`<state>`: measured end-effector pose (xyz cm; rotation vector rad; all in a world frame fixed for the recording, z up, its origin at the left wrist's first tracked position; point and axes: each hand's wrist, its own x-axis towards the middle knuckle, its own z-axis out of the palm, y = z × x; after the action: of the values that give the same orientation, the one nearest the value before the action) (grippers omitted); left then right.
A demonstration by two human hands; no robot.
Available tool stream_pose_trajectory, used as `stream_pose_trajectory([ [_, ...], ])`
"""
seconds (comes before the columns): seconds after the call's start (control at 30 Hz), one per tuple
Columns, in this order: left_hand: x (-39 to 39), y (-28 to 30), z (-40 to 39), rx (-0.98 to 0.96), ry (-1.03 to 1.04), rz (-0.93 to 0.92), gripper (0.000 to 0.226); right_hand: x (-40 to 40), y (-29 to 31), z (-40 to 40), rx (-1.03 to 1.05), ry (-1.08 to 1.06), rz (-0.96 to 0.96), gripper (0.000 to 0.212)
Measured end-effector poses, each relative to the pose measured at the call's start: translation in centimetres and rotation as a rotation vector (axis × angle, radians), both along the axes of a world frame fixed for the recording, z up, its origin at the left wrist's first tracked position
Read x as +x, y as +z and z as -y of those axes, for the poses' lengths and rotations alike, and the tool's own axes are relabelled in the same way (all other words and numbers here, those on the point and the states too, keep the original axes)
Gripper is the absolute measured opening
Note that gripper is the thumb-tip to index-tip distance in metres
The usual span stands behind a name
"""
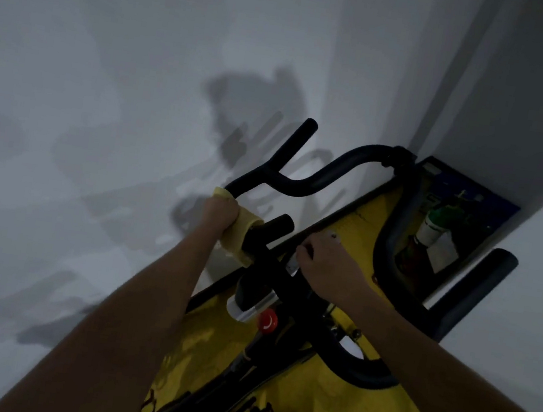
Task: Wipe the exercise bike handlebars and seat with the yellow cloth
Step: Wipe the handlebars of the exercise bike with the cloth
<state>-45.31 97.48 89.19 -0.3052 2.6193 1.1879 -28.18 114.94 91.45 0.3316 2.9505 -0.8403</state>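
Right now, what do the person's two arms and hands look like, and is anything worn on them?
Both forearms are bare: no sleeves, gloves or watch show. The left hand and the right hand show no rings or bands. The dim light hides finer detail.

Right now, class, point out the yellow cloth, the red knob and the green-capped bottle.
yellow cloth (238, 232): head view, on the fold beside the left hand's knuckles.
red knob (268, 321): head view, on its round face.
bottle (430, 228): head view, on its white label.
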Motion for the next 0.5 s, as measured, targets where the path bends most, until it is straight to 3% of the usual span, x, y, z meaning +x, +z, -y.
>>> stream_pose_trajectory([
  [0.13,-0.9,-0.4,0.1,-0.018,0.014,0.007,0.046,0.4,-0.7,0.6,-0.042,-0.038,-0.035,0.024],
  [0.37,0.7,-1.9,1.0,0.197,0.050,0.036,0.065,0.3,-0.8,1.2,-0.049,-0.093,-0.168,0.022],
  [0.5,2.0,-2.9,0.7,0.314,0.075,0.058,0.047,0.8,-1.0,1.8,-0.052,-0.103,-0.271,0.023],
])
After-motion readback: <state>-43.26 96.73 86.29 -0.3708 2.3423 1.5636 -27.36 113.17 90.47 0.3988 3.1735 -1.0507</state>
